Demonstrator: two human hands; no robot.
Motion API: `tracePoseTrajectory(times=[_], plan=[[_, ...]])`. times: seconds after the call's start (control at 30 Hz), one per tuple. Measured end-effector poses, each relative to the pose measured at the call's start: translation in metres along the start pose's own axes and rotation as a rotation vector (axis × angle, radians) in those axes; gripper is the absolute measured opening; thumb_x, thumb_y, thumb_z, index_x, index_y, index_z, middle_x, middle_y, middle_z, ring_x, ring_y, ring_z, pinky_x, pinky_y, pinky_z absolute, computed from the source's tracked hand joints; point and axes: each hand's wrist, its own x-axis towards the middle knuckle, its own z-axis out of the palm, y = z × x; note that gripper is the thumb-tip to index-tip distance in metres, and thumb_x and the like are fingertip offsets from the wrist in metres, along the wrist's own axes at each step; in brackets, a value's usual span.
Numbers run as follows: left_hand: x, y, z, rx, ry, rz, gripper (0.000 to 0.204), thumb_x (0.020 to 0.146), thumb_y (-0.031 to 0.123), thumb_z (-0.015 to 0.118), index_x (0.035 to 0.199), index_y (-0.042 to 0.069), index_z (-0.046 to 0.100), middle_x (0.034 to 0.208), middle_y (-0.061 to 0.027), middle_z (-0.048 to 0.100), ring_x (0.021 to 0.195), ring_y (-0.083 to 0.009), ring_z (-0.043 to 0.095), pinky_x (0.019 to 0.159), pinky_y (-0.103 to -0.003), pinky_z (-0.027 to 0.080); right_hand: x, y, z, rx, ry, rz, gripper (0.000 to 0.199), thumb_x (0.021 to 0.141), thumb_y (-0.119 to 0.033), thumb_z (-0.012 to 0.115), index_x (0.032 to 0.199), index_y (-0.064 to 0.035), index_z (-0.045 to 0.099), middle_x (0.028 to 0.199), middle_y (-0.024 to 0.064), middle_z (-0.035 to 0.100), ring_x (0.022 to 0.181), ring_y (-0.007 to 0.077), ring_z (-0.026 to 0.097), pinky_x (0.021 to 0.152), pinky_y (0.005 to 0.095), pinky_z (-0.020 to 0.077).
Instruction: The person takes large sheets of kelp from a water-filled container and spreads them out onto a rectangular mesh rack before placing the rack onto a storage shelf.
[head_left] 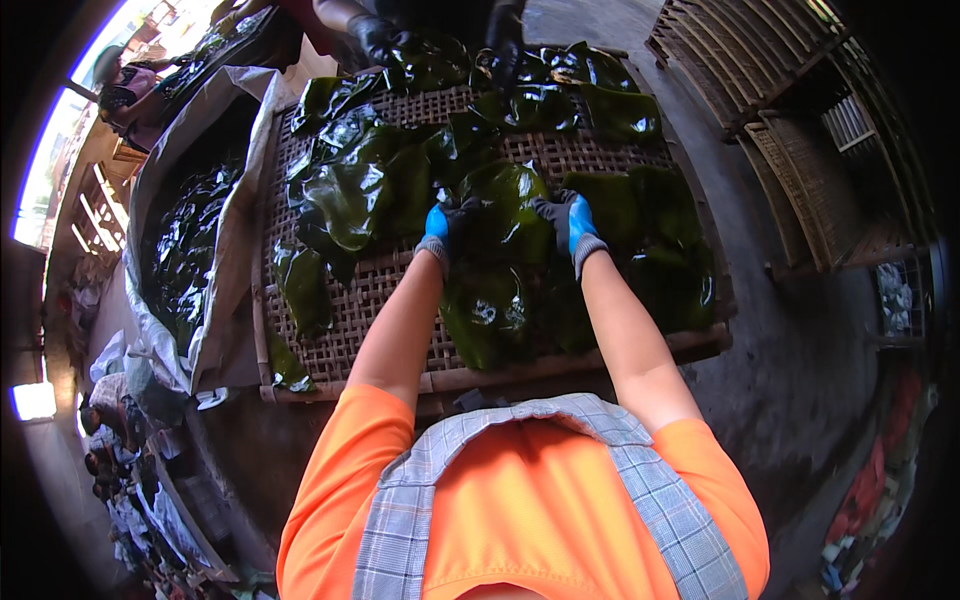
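Observation:
Both my hands wear blue and black gloves with grey cuffs. My left hand (450,226) is closed on the left edge of a wet, glossy dark green sheet (503,205) that looks like kelp. My right hand (570,222) grips its right edge, so the sheet spans the gap between them. Below it lies a woven bamboo rack (385,308), largely covered with similar sheets, some flat and some crumpled. One flatter kelp sheet (487,315) lies between my forearms. The fingertips are partly hidden in the folds.
Across the rack, another person's dark-gloved hands (378,40) handle more sheets. At the left stands a large pale sack (263,125) full of dark green pieces. Bamboo racks (750,60) stand at the right. A further person (130,95) is at the far left.

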Motion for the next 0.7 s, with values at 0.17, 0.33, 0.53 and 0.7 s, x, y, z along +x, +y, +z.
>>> tracePoseTrajectory(times=[0.17, 0.33, 0.53, 0.7], plan=[[0.007, -0.012, -0.009, 0.323, 0.011, 0.035, 0.026, 0.082, 0.010, 0.067, 0.105, -0.002, 0.063, 0.087, -0.0052, 0.067, 0.073, -0.0142, 0.057, 0.070, -0.030, 0.048, 0.002, 0.017, 0.004, -0.993, 0.363, -0.313, 0.040, 0.078, -0.012, 0.072, 0.109, 0.0077, 0.055, 0.099, 0.0181, 0.064, 0.087, 0.0216, 0.061, 0.080, 0.0343, 0.0484], [-0.077, 0.025, -0.008, 0.402, 0.127, 0.323, 0.044, 0.085, 0.009, 0.064, 0.124, -0.004, 0.048, 0.109, -0.0092, 0.061, 0.093, -0.0160, 0.056, 0.084, -0.029, 0.046, -0.006, -0.013, 0.007, -1.327, 0.301, -0.344, 0.047, 0.074, -0.027, 0.075, 0.107, 0.0020, 0.058, 0.099, 0.0214, 0.065, 0.089, 0.0365, 0.063, 0.076, 0.0421, 0.0494], [-0.164, 0.018, -0.077, 0.336, 0.403, 0.209, 0.034, 0.089, 0.002, 0.058, 0.121, -0.003, 0.050, 0.111, -0.0079, 0.060, 0.099, -0.0152, 0.057, 0.090, -0.027, 0.046, -0.020, -0.040, 0.100, -0.778, 0.066, -0.443, 0.037, 0.081, -0.025, 0.068, 0.110, -0.0042, 0.059, 0.086, 0.0168, 0.065, 0.077, 0.0326, 0.064, 0.067, 0.0419, 0.0496], [-0.169, -0.001, -0.099, -0.160, 0.299, 0.241, 0.024, 0.091, 0.004, 0.052, 0.114, -0.004, 0.056, 0.108, -0.0069, 0.061, 0.096, -0.0125, 0.056, 0.085, -0.028, 0.048, -0.010, 0.005, 0.237, -1.067, -0.231, -0.570, 0.050, 0.080, -0.035, 0.069, 0.114, -0.0021, 0.055, 0.102, 0.0230, 0.063, 0.094, 0.0376, 0.061, 0.079, 0.0443, 0.0486]])
